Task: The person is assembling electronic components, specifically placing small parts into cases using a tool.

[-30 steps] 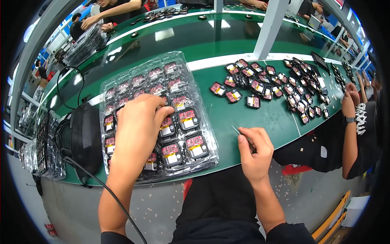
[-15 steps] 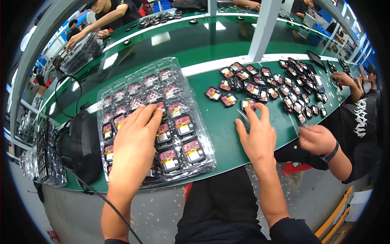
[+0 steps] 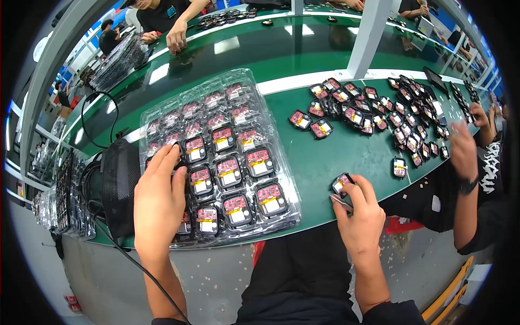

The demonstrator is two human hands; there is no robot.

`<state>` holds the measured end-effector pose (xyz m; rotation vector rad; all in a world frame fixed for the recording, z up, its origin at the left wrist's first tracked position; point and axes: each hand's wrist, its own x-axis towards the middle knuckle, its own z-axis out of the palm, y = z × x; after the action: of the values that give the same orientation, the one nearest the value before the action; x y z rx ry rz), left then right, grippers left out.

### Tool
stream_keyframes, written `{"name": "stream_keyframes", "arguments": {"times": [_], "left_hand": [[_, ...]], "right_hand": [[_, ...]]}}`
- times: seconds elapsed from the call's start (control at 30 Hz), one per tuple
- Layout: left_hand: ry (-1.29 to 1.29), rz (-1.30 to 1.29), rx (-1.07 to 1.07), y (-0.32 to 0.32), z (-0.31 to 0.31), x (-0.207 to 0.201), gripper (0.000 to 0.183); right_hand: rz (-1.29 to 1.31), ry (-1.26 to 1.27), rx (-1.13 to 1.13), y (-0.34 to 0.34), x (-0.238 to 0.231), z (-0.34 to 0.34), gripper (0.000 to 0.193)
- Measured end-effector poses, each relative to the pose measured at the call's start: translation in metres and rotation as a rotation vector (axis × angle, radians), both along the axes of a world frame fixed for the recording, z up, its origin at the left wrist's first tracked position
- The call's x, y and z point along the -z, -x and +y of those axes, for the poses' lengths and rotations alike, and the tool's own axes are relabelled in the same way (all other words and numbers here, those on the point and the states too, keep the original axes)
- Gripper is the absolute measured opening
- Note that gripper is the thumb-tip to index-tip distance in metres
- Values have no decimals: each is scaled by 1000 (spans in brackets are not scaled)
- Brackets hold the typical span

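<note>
R fingers [image 3: 366,190] hold blk module [image 3: 341,182]; L fingers [image 3: 162,161] at clr tray [image 3: 260,232].

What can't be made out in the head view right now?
Head view:
Tray pockets under the left hand: hidden by it.
Part of the device at the right hand: covered by that hand.
Co-worker's hand, right: blurred.
Lower devices in the pile: behind upper ones.

- Clear tray [image 3: 293,208] on green counter [image 3: 306,189], holding rows of square red-and-black modules [image 3: 228,171].
- Slim tweezers [image 3: 341,203] in the right hand [image 3: 362,225], single module [image 3: 340,183] at its fingertips.
</note>
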<state>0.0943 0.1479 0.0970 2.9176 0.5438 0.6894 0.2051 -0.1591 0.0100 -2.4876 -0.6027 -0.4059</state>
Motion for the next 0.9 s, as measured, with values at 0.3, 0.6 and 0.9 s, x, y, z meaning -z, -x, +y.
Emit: {"name": "stream_keyframes", "arguments": {"times": [0.3,0.6,0.9], "left_hand": [[183,14,5,1,15,-3,26],[175,-21,86,1,33,-3,26],[99,31,85,-3,27,-11,17]], "right_hand": [[16,-24,-6,1,-1,-3,27],[47,-45,-12,3,-6,-2,28],[78,-118,-22,1,-6,0,27]]}}
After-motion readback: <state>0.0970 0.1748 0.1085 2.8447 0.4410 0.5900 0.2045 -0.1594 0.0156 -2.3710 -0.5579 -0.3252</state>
